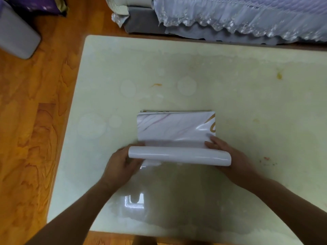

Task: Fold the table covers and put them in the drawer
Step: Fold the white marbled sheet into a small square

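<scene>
- Head view, nearest first: two bare forearms reaching up from the bottom edge over a glossy pale table point(230, 71).
- Left hand point(120, 165) curled round the left end of the rolled near edge of the table cover point(175, 127), grasping it, thumb side tucked under the roll.
- Right hand point(228, 152) clasping the right end of that same roll, fingertips point(209, 144) laid on the flat part just beyond it.
- Cover folded to a narrow glossy band, marbled white and pink with a gold mark at its right end, lying at the middle of the table; far edge flat on the surface, near edge lifted and curled over between the two hands.
- Rolled edge spanning from one grip to the other, slightly nearer the camera than the flat part.
- Beyond the table: grey sofa point(139, 22) with a lace-trimmed cover point(230, 16); wooden floor point(26, 121) on the left, grey bin point(16, 32) at upper left.
</scene>
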Demonstrator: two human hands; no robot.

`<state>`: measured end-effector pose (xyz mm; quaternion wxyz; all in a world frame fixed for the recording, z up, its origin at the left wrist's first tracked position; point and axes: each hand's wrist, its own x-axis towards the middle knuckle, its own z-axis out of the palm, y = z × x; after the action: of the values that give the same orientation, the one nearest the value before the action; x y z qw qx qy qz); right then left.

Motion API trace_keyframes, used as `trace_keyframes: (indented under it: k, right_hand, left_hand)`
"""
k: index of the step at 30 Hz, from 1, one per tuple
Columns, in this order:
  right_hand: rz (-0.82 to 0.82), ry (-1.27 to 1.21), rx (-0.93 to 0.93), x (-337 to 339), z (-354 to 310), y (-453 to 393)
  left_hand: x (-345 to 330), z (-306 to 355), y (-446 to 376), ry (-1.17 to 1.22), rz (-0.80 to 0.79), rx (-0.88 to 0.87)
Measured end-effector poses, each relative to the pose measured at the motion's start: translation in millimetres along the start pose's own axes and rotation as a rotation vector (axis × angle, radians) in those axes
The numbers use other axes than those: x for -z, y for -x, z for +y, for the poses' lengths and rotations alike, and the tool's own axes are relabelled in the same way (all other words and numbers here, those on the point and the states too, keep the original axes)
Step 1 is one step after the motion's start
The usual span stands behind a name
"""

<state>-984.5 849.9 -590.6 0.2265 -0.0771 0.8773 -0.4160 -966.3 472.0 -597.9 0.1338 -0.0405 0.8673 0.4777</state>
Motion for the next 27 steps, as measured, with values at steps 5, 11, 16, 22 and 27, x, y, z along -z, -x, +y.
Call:
trace_keyframes:
  k: [5,11,16,22,27]
  right_hand:
    - [0.217,-0.077,-0.113,-6.4,-24.6,-6.0]
    - [0.591,-0.051,-0.406,-32.4,-49.8,-40.1]
    - [0.594,0.037,-0.589,-38.2,-52.6,-65.3]
    - [0.532,0.163,-0.721,-32.6,-58.4,-80.8]
    - [0.530,0.230,-0.760,-31.1,-61.0,-89.6]
  left_hand:
    - [-23.7,9.2,-2.4,0.024,0.218,0.183]
    - [-37.2,31.4,-28.1,-0.052,0.296,0.286]
    - [-47.5,52.9,-48.8,-0.166,0.330,0.405]
    - [-40.3,64.8,-62.9,-0.319,0.353,0.341]
    - [-42.8,66.4,-77.8,-0.376,0.306,0.472]
